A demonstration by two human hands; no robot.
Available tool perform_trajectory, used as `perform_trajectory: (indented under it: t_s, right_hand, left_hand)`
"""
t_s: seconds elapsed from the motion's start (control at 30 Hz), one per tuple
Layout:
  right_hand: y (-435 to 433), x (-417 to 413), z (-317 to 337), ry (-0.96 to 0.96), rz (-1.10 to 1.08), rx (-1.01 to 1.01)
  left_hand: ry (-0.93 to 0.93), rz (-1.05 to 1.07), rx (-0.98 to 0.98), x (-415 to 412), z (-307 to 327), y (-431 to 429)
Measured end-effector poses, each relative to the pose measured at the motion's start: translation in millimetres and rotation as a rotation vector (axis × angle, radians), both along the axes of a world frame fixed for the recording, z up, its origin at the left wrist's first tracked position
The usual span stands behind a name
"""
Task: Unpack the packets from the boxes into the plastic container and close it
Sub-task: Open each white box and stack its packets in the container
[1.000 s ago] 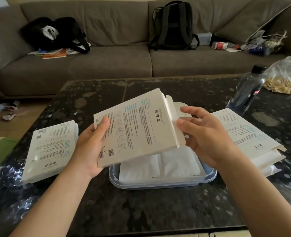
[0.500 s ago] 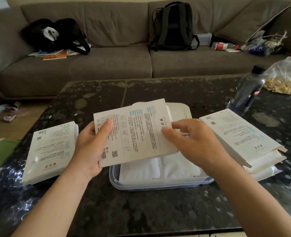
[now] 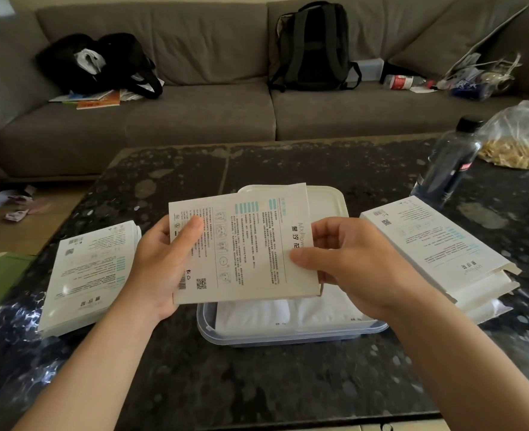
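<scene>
I hold a flat white printed box [image 3: 241,244] over the clear plastic container [image 3: 288,335]. My left hand [image 3: 160,265] grips its left edge, thumb on top. My right hand [image 3: 347,262] pinches its right end, thumb on the printed face. White packets [image 3: 257,314] lie inside the container. The cream lid [image 3: 328,200] lies behind the container, partly hidden by the box. A stack of boxes [image 3: 89,275] sits on the left of the table. More boxes [image 3: 437,247] lie stacked on the right, with open flaps at the near end.
The dark speckled table [image 3: 257,384] carries a dark bottle [image 3: 450,160] and a clear bag of yellowish contents [image 3: 518,138] at the far right. Behind stands a grey sofa [image 3: 201,119] with a backpack [image 3: 313,45], black bags and clutter.
The box was tilted up with its right end flap open; now it lies flatter and lower over the container, and my right hand has closed onto its right end.
</scene>
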State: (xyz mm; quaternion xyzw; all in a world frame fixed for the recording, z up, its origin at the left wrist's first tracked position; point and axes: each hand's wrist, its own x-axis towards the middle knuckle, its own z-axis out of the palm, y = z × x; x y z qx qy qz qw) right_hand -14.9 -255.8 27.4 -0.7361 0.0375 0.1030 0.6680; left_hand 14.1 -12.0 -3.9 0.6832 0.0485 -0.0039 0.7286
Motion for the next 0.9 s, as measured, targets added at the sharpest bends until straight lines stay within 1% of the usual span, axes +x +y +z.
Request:
perform_trajectory:
  t_s: [0.13,0.33,0.53,0.63,0.7,0.77,0.83,0.9]
  right_hand:
    - [3,0,-3,0.006,-0.014,0.032]
    - [9,-2,-5,0.016,-0.028,-0.010]
    - [9,-3,0,0.008,-0.022,0.026]
    - [8,-2,0,0.015,-0.040,0.079]
    - [8,-2,1,0.017,-0.061,0.120]
    - [8,-1,2,0.013,-0.081,0.144]
    - [9,-1,1,0.014,-0.103,0.158]
    - [11,0,0,0.008,-0.119,0.161]
  left_hand:
    - [-0.006,0.004,0.018,-1,1,-1]
    - [-0.034,0.022,0.074,-1,1,-2]
    - [-0.034,0.021,0.110,-2,2,-3]
    - [-0.026,0.015,0.151,-1,4,-6]
    - [-0.056,0.012,0.233,0,3,-7]
    - [-0.124,0.014,0.384,2,3,-8]
    - [-0.183,0.013,0.607,2,9,-7]
    - [-0.340,-0.124,0.858,-3,23,-8]
